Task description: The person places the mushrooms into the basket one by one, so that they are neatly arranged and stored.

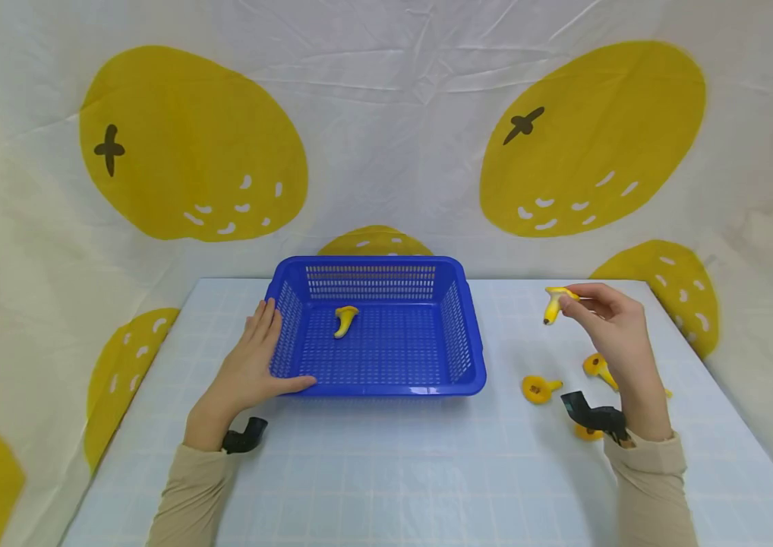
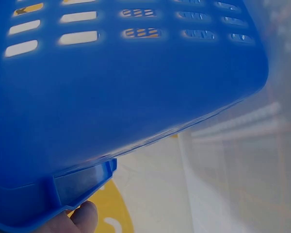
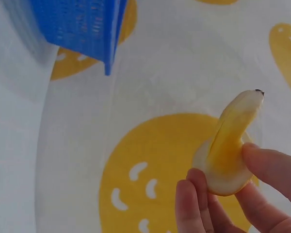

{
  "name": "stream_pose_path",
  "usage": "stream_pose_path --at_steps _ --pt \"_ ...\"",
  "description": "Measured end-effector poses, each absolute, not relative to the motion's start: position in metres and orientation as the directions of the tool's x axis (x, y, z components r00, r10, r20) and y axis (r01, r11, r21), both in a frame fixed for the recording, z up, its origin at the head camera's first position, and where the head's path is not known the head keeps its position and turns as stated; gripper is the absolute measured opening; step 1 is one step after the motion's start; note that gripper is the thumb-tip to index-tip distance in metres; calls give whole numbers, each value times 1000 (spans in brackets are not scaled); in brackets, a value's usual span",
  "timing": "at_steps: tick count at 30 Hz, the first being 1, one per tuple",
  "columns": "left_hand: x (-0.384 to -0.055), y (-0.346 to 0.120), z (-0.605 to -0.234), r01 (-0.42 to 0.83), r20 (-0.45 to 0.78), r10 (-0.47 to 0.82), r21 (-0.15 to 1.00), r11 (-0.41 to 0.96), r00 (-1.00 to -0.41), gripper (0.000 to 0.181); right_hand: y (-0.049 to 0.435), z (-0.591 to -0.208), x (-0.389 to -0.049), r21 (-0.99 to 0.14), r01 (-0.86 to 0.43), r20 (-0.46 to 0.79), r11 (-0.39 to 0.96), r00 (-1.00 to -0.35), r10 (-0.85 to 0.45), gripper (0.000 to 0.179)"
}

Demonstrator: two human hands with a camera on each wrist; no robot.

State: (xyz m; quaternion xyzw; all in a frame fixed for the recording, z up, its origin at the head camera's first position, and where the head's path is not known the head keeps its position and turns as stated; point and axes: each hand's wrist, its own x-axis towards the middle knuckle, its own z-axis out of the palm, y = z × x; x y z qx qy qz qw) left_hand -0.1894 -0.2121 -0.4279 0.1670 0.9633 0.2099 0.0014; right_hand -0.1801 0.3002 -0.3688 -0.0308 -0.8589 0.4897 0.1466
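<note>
- Yellow mushroom (image 1: pixel 552 307): pinched closely at its cap by right hand (image 1: pixel 613 321), stem left free.
- Blue basket (image 1: pixel 373 390): rim touched by left hand (image 1: pixel 250 366), fingers straight, likely for steadying.

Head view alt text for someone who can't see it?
The right hand pinches a yellow mushroom-shaped piece over a pale-blue table scattered with similar pieces; the left hand touches a rectangular blue plastic basket with one yellow piece inside.

Soft shadows mark the brightly lit table (image 1: pixel 393 475).
</note>
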Motion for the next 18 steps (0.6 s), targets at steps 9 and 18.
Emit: stream_pose_path --at_steps 9,18 --pt "-189 -213 -430 321 72 320 400 858 -945 134 274 -350 -181 -836 -156 264 526 -955 137 37" --pt "-189 -213 -429 323 75 320 393 861 -945 134 252 -333 -195 -813 -262 328 520 -944 38 33"
